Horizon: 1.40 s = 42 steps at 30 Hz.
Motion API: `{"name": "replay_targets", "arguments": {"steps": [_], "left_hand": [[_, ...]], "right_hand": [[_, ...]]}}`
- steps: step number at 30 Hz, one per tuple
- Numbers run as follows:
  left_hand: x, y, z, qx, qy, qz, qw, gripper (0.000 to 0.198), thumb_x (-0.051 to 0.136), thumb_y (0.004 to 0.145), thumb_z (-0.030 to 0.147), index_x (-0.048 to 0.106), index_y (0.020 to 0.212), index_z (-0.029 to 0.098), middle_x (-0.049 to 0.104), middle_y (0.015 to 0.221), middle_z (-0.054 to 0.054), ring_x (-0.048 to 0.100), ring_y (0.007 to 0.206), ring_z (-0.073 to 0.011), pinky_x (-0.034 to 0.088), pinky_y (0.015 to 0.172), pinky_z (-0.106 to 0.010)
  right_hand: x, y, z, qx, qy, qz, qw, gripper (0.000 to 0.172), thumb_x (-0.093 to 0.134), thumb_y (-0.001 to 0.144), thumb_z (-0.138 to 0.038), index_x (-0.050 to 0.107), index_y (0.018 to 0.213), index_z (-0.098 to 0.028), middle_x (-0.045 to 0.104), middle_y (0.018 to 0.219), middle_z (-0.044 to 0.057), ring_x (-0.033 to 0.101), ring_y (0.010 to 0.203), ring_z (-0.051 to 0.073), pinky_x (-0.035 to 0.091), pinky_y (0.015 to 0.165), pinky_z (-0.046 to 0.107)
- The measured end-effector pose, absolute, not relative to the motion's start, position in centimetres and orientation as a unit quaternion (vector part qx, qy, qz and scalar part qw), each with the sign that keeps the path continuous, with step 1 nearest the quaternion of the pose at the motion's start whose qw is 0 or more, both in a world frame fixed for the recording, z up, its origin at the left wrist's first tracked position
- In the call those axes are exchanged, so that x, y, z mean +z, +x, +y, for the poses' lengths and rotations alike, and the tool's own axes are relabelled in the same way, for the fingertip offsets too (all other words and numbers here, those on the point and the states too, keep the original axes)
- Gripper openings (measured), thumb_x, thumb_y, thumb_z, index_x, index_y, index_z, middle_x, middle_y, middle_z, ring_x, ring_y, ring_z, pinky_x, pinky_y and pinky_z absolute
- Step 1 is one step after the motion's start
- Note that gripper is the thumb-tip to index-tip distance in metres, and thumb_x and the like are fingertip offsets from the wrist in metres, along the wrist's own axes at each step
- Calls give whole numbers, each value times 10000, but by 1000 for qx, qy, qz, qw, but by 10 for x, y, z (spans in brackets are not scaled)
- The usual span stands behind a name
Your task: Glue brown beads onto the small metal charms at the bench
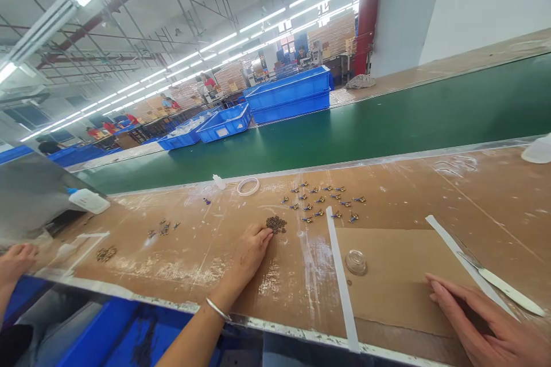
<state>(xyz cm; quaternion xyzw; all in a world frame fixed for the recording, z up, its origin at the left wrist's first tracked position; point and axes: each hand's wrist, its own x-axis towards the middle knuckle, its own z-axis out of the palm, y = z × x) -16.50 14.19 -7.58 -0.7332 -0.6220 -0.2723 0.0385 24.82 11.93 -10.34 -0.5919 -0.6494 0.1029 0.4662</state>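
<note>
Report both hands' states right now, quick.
Left hand: fingertips at the pile of small dark parts; whether it grips one cannot be told.
Right hand: by the cardboard sheet, fingertips close together; grip cannot be told.

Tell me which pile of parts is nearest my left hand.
The dark pile, at your left hand; the tan pile and loose cluster lie farther left.

From where I stand, no lettering or number can be read. A small white label (222,132) sits on the near wall of a low blue bin (237,126) by the far edge of the green belt (365,120); whatever it may carry is too small to make out.
</note>
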Motion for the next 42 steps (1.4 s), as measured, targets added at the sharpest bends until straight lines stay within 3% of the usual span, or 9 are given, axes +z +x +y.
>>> {"name": "replay_targets", "arguments": {"steps": [7, 12, 19, 24, 27, 31, 37, 42], "left_hand": [[-77, -160, 142, -261, -738, -621, 37, 248, 479, 955, 270, 714, 907, 206, 680, 936, -84, 616, 906, -219, 499, 854, -384], [-71, -160, 147, -261, -697, -668, 7, 189, 517, 905, 237, 693, 841, 208, 673, 851, -57, 624, 836, -203, 498, 770, -331], [-52, -123, 122, -272, -655, -699, -98, 225, 526, 866, 321, 667, 747, 193, 660, 685, -12, 604, 619, -160, 461, 590, -253], [-59, -85, 94, -253, -649, -693, -183, 252, 555, 833, 384, 703, 700, 230, 695, 718, -34, 611, 685, -212, 451, 626, -303], [-62, -79, 91, -259, -650, -693, -174, 232, 572, 830, 371, 726, 698, 258, 717, 758, -33, 622, 731, -236, 457, 659, -336], [-60, -88, 93, -251, -672, -679, -155, 222, 573, 871, 319, 763, 768, 268, 717, 764, -28, 636, 764, -224, 481, 701, -341], [-61, -119, 114, -276, -691, -668, 5, 188, 571, 916, 268, 754, 916, 225, 693, 804, -43, 629, 799, -206, 509, 724, -334], [-71, -131, 141, -281, -711, -644, 36, 167, 593, 916, 247, 734, 996, 205, 701, 921, -61, 630, 877, -201, 516, 810, -347]], "right_hand": [[-80, 243, 116, 69, -580, -674, 452, 335, 488, 894, -515, 715, 904, -269, 760, 862, -10, 725, 752, 172, 583, 728, 268], [-79, 241, 115, 86, -582, -663, 462, 318, 493, 894, -493, 718, 887, -268, 760, 862, 1, 727, 774, 180, 583, 735, 278], [-83, 240, 119, 109, -565, -654, 491, 253, 539, 882, -419, 717, 873, -240, 757, 850, 23, 725, 762, 179, 589, 756, 290], [-65, 239, 119, 122, -556, -679, 462, 202, 510, 910, -334, 702, 922, -273, 754, 894, -14, 726, 813, 153, 597, 745, 264], [-59, 240, 117, 137, -557, -690, 441, 177, 526, 907, -285, 697, 946, -307, 752, 920, -36, 723, 847, 144, 593, 751, 253], [-67, 240, 115, 143, -564, -666, 468, 198, 532, 900, -342, 705, 903, -246, 753, 884, 14, 722, 804, 171, 589, 771, 300], [-80, 240, 114, 142, -590, -659, 444, 246, 550, 878, -415, 712, 929, -237, 751, 875, 10, 711, 775, 163, 561, 804, 298], [-77, 241, 113, 131, -616, -641, 440, 338, 512, 866, -511, 724, 893, -249, 752, 849, 5, 709, 755, 172, 560, 764, 291]]}}
